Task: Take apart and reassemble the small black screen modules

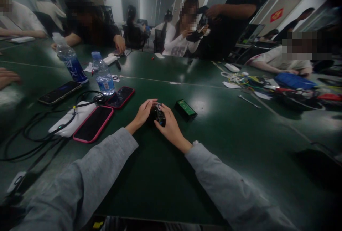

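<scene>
Between my two hands, near the middle of the green table (128,174), is a small dark device (160,116) with some metallic parts. My right hand (170,123) wraps over its right side, with fingers on its top and the thumb at its near end. At its left edge is my left hand (143,114), fingers together and touching the far left side. Just right of my right hand lies a black box (186,110) with a green circuit board showing on top.
Phones (93,124), a white power bank (72,118) with black cables and two water bottles (103,74) stand at left. Tangled wires (245,79), a blue bundle (295,80) and a thin metal tool (249,101) lie right. Several people are around the table.
</scene>
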`<state>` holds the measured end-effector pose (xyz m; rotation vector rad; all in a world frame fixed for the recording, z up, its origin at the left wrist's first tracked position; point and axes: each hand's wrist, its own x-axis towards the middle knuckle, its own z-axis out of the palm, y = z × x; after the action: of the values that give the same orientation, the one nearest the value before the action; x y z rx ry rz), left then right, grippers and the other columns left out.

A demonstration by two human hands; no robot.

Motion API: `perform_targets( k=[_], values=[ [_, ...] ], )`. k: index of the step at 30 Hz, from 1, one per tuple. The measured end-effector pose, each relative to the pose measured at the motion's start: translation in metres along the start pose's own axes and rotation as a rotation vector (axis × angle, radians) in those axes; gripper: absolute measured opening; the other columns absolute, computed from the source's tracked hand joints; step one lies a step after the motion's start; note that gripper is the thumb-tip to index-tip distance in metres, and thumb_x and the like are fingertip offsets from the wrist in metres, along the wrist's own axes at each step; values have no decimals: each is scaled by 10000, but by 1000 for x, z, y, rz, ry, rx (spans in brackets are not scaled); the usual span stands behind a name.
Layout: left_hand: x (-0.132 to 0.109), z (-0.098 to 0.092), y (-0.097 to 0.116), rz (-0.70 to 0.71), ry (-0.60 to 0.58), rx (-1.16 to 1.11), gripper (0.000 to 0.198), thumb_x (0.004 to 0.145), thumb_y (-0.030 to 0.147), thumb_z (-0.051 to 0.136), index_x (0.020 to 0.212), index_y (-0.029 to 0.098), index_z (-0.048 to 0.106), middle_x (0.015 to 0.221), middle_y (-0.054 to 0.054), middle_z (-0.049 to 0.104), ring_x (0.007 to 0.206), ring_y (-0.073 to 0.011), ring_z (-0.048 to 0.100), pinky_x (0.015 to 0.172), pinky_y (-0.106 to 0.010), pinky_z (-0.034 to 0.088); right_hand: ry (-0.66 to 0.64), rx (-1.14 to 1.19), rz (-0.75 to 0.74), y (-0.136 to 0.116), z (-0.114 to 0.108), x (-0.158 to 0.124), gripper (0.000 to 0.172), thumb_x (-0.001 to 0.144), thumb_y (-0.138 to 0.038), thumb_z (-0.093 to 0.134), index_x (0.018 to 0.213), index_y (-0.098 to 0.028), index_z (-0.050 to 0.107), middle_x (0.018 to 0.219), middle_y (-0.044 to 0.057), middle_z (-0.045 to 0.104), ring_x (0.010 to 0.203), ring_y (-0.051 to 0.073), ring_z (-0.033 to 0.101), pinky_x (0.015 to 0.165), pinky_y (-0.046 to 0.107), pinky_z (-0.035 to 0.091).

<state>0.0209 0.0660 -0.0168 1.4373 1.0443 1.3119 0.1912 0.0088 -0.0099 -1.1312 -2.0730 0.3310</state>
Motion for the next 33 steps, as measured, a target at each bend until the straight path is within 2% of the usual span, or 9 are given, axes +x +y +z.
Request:
perform_targets(
  k=[5,7,10,13,18,22,25,29,33],
  values=[
    [2,-1,-5,-5,42,30,387,1068,421,409,1250,193,663,1241,-108,716,1081,-216,680,993,-398,529,63,107,199,12,-1,-5,537,1020,-369,477,1516,-167,438,1457,180,549,1348,285,541,1163,524,443],
    [1,-1,-4,-7,43,45,381,1072,415,403,1243,199,667,1236,-104,718,1078,-215,676,989,-396,530,83,89,254,15,2,-4,522,1032,-423,456,1490,-172,476,1403,181,587,1302,297,558,1134,545,453],
    [1,-1,-4,-12,43,57,381,1073,425,403,1235,207,670,1243,-101,716,1083,-216,675,992,-398,528,119,20,227,15,4,-2,595,980,-514,558,1452,-155,518,1380,194,584,1303,329,525,1136,568,435],
    [1,-1,-5,-15,46,64,390,1073,442,397,1229,207,668,1252,-105,710,1101,-220,671,999,-403,525,134,43,191,12,2,-3,601,940,-480,617,1440,-157,533,1367,183,589,1264,316,557,1104,527,472],
    [1,-2,-5,-4,53,58,390,1070,439,396,1229,205,665,1256,-103,706,1114,-222,667,1001,-398,522,134,223,324,11,-5,-3,472,1039,-440,432,1414,-190,572,1195,130,695,1065,250,663,983,450,544],
    [0,-1,-2,-21,51,67,381,1071,415,394,1224,198,667,1254,-110,707,1093,-223,672,988,-403,520,126,191,301,11,-7,-3,483,1069,-501,375,1349,-195,624,1216,127,692,1156,257,625,1047,468,506],
    [0,-2,-2,-11,44,57,368,1065,403,406,1210,191,670,1239,-112,711,1083,-221,674,982,-397,520,52,178,205,7,-5,-1,535,1038,-574,484,1423,-212,566,1343,139,629,1221,260,605,1073,469,499],
    [2,-3,-3,-26,52,44,384,1066,432,396,1207,203,670,1239,-106,714,1068,-216,677,962,-389,528,-116,108,61,-9,-11,-7,491,970,-473,674,1385,-223,590,1332,116,629,1230,266,605,1075,477,509],
    [3,-4,-7,-49,70,4,398,1071,445,382,1219,212,669,1257,-101,711,1060,-209,679,953,-386,531,-216,149,58,-29,-38,-51,446,969,-399,688,1377,-242,596,1280,88,664,1170,247,647,1019,451,560]
  ],
)
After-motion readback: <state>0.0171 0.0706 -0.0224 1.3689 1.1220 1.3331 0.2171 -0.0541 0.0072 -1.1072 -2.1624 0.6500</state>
